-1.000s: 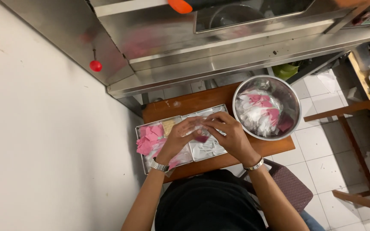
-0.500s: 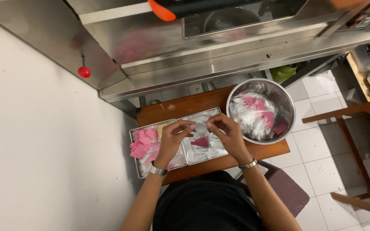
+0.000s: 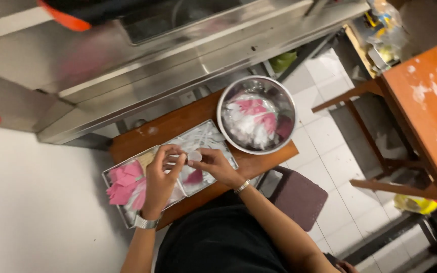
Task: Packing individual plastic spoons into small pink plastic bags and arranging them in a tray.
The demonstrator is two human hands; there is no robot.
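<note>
1. Head view: your left hand (image 3: 160, 177) and right hand (image 3: 213, 164) meet above the metal tray (image 3: 127, 215), fingertips pinched together on a small pale plastic piece (image 3: 194, 156) held between them.
2. That piece hangs over the tray's middle, just above a pink scrap (image 3: 194, 176) lying in the tray.
3. A heap of pink pieces (image 3: 123, 183) fills the tray's left end, beside your left wrist.
4. The tray sits on a small wooden table (image 3: 178, 124); just right of the tray stands a round steel bowl (image 3: 257, 114) of pink and white wrappers.
5. Beyond the tray runs a stainless counter (image 3: 153, 60).
</note>
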